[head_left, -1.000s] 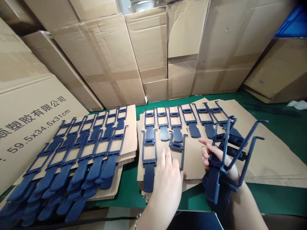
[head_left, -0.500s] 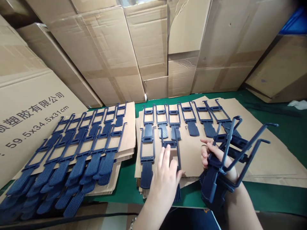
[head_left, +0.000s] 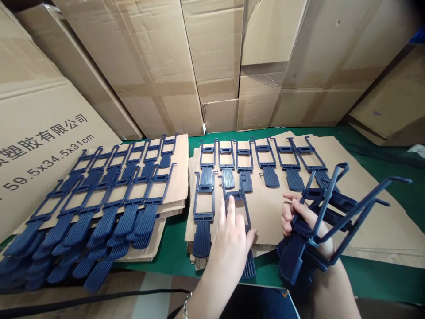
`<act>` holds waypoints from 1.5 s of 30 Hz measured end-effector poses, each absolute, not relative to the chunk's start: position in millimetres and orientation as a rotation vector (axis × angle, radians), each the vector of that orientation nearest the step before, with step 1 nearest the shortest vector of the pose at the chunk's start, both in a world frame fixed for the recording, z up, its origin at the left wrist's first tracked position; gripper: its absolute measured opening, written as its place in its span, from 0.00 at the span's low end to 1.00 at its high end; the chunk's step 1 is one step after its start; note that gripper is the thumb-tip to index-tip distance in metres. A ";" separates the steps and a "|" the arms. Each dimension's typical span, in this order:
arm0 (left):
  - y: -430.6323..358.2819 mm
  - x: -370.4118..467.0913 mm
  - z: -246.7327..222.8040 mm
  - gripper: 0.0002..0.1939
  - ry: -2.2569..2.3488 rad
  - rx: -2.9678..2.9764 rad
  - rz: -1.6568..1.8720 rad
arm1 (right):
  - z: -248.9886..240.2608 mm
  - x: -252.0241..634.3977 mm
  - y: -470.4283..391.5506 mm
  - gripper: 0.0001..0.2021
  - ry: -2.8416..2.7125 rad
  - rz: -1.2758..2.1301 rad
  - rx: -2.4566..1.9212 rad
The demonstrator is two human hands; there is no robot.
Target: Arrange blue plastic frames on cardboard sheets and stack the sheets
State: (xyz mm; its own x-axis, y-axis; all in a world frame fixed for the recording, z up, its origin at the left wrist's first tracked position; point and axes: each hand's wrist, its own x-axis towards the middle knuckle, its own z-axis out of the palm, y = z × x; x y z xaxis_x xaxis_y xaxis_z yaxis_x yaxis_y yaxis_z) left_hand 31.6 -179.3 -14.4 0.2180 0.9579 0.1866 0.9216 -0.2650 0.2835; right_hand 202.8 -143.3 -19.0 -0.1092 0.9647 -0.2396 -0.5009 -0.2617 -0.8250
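My left hand (head_left: 232,241) lies palm down with fingers stretched over a dark blue plastic frame (head_left: 246,210). Its fingertips touch the crossbar, and the ribbed paddle end of that frame sticks out below the hand. Held at the right, several like frames (head_left: 327,217) are bunched together in my right hand (head_left: 310,217), their hooked arms pointing up and right. My right fingers curl round them and are partly hidden by the plastic. Left of my left hand, another frame (head_left: 203,217) rests flat on the cardboard, its ribbed paddle toward me.
A back row of blue frames (head_left: 244,153) lies on stacked cardboard sheets (head_left: 268,204). At the left, overlapping frames (head_left: 109,195) cover another cardboard stack (head_left: 179,177). Both stacks stand on a green table (head_left: 175,239). Large cardboard boxes (head_left: 159,66) wall off the back and left.
My left hand stays on the same frame, with its fingers slightly shifted. The camera view has shifted a little, and the bunch in my right hand appears slightly farther right.
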 end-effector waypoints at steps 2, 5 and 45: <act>-176.8 28.8 -12.6 0.08 1.833 2.314 0.455 | -18.4 202.7 -143.7 0.17 -0.686 1.638 -0.965; -174.1 24.5 -10.6 0.09 1.818 2.269 0.414 | -18.7 202.8 -145.1 0.17 -0.688 1.634 -0.967; -165.6 18.2 6.8 0.22 1.906 2.468 0.431 | -14.2 196.1 -148.1 0.13 -0.768 1.617 -0.914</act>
State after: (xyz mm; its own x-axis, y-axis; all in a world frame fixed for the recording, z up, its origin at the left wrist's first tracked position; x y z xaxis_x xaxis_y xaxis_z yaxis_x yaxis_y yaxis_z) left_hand 18.2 -165.6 6.8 0.2294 0.9484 0.2187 0.9502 -0.2670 0.1609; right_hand 196.1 -148.1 -14.2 -0.1299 0.9759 -0.1755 -0.4807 -0.2168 -0.8497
